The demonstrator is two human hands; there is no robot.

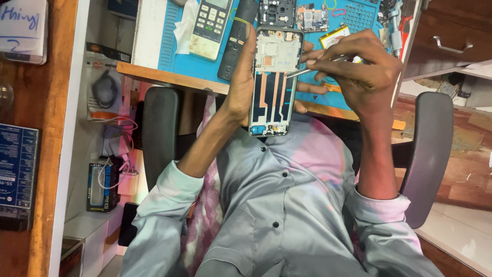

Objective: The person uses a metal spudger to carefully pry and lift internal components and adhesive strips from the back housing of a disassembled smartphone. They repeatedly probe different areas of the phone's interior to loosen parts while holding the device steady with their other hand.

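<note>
phone frame point(274, 84) upright, long axis vertical.

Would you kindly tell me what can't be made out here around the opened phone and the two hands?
Head view only:
- Tip of the metal tool: too thin to tell if it touches the phone frame.
- Left hand: its grip lies mostly hidden behind the frame.
- Small part behind the right hand: partly covered by it.
- Circuit boards: cut off by the top edge.

Matt blue rubbery mat point(179, 60), wooden desk edge point(169, 77), shiny metal tweezers point(307, 71).
</note>
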